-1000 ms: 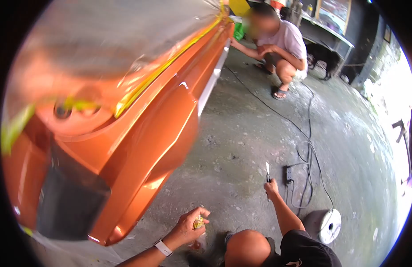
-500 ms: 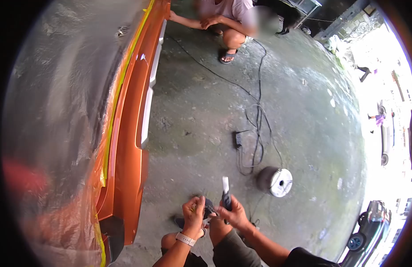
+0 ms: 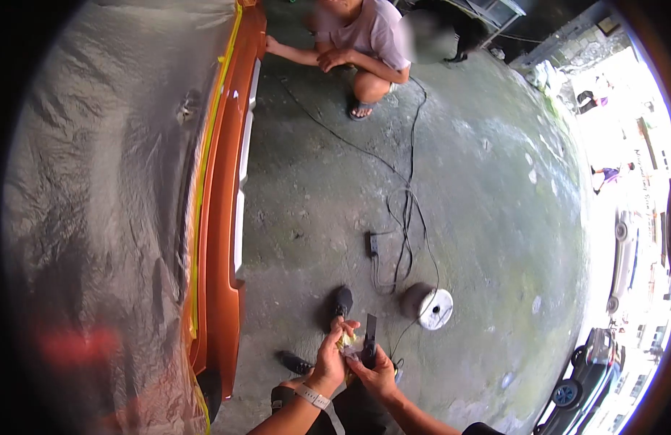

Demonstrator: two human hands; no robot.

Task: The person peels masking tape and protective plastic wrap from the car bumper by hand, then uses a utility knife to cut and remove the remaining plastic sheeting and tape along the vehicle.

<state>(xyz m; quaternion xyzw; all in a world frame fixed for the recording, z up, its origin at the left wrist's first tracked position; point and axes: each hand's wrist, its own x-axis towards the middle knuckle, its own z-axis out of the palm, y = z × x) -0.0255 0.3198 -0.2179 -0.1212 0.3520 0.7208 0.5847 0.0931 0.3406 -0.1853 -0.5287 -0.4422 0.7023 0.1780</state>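
Near the bottom middle of the head view, my right hand (image 3: 379, 375) is closed round a black utility-knife-like tool (image 3: 370, 341), its flat, broad blade pointing up and away from me. Close beside it, my left hand (image 3: 331, 366) pinches a small crumpled scrap (image 3: 347, 342), whitish and yellow, perhaps tape or film. The scrap sits between the two hands, right by the tool's handle. A pale watch is on my left wrist.
To the left runs an orange car panel (image 3: 218, 239) edged with yellow tape, beside plastic sheeting (image 3: 118, 188). A person (image 3: 364, 43) squats ahead, one hand at the panel. A cable spool (image 3: 435, 309), power strip (image 3: 373, 245) and black cords (image 3: 408, 210) lie on concrete.
The view has shifted, and my feet now show more. The blade has turned from bright to dark. My left hand has opened toward the tool, with the crumpled scrap now visible in its fingers.
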